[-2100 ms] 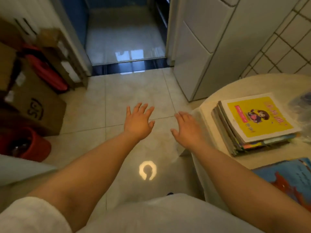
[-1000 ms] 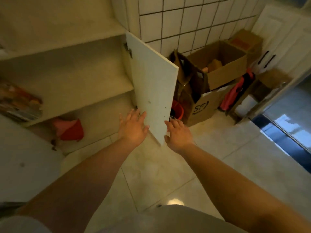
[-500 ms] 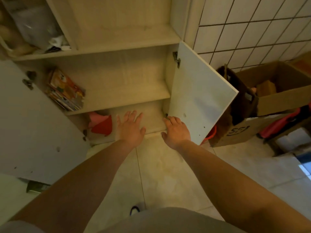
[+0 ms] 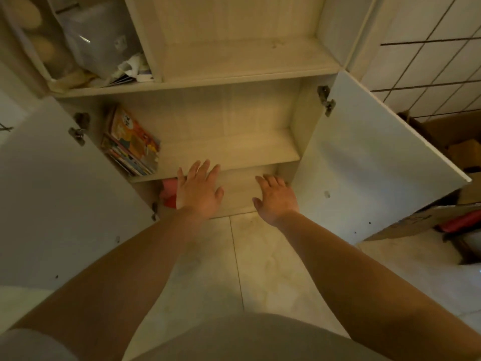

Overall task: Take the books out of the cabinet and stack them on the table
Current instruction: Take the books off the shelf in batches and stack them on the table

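Observation:
A pile of colourful books (image 4: pixel 131 144) lies at the left end of the cabinet's middle shelf (image 4: pixel 234 149), an orange cover on top. Both cabinet doors stand open. My left hand (image 4: pixel 199 190) reaches forward with straight, spread fingers, just right of and below the books, its fingertips at the shelf's front edge. My right hand (image 4: pixel 276 198) is stretched out empty, fingers relaxed, in front of the lower compartment near the right door (image 4: pixel 369 162). Neither hand holds anything. The table is out of view.
A red and pink object (image 4: pixel 168 192) sits in the bottom compartment behind my left hand. The left door (image 4: pixel 54 183) swings wide. Plastic bags and papers (image 4: pixel 104 48) fill the upper left shelf. Cardboard boxes (image 4: pixel 453 149) stand on the tiled floor at the right.
My view has turned from the table with its stacked books to the open cabinet and drawn closer. Both empty hands have moved forward toward the shelves.

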